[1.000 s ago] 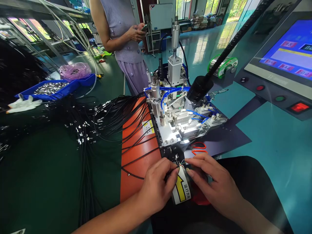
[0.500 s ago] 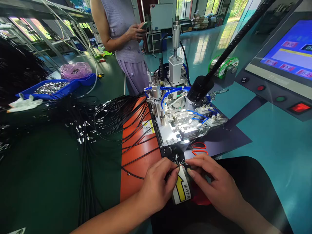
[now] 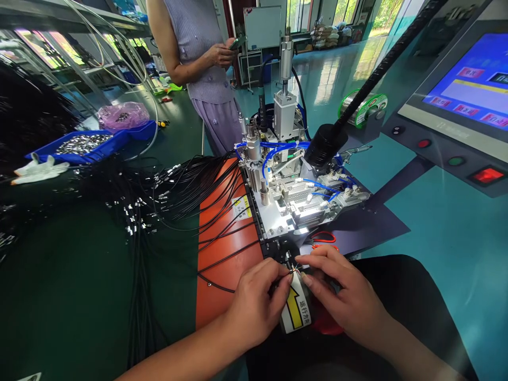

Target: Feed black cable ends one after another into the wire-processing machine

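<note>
My left hand (image 3: 260,296) is closed in a pinch on the end of a black cable. Thin bare wires (image 3: 294,270) fan out from the cable past the fingertips. Just to their right, my right hand (image 3: 345,293) has its index finger and thumb apart, with the wire ends beside the tips; whether they touch is too small to tell. Below the fingers lies a white label (image 3: 304,312) with a yellow arrow. The silver machine (image 3: 293,201) with blue tubes stands right beyond both hands.
Red-handled scissors (image 3: 325,237) lie behind my right hand. Black cables cross an orange mat (image 3: 222,248) at left. Further off are a blue tray (image 3: 130,135) of metal parts, a white glove (image 3: 42,168), a solder spool (image 3: 375,108), a control screen (image 3: 472,84) and a standing person (image 3: 206,69).
My right hand has moved slightly left, its fingertips closer to the wires. The wire ends look more bent together. My left hand stays in place.
</note>
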### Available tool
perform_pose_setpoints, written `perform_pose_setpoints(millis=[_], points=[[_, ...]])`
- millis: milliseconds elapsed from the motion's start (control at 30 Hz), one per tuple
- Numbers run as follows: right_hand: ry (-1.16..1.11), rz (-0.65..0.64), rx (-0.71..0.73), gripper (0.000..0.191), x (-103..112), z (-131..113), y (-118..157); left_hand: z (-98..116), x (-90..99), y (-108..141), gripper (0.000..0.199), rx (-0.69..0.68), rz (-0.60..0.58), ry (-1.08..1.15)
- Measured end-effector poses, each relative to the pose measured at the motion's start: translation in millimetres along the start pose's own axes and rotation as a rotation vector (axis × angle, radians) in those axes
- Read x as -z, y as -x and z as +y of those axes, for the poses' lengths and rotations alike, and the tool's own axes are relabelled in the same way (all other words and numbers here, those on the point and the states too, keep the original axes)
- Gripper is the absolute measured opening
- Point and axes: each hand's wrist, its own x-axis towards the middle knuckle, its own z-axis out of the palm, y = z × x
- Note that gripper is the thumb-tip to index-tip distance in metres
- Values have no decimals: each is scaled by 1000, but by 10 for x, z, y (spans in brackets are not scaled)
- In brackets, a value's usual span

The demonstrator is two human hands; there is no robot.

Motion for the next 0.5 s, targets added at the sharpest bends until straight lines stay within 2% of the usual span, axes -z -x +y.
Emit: perform_pose_setpoints(millis=[267, 500], points=[[-95, -5, -5, 14, 71, 35, -131, 3, 10, 1, 15, 8, -10, 6], [-341, -99, -183, 13, 47, 62, -182, 9, 17, -6, 16, 14, -27, 16]])
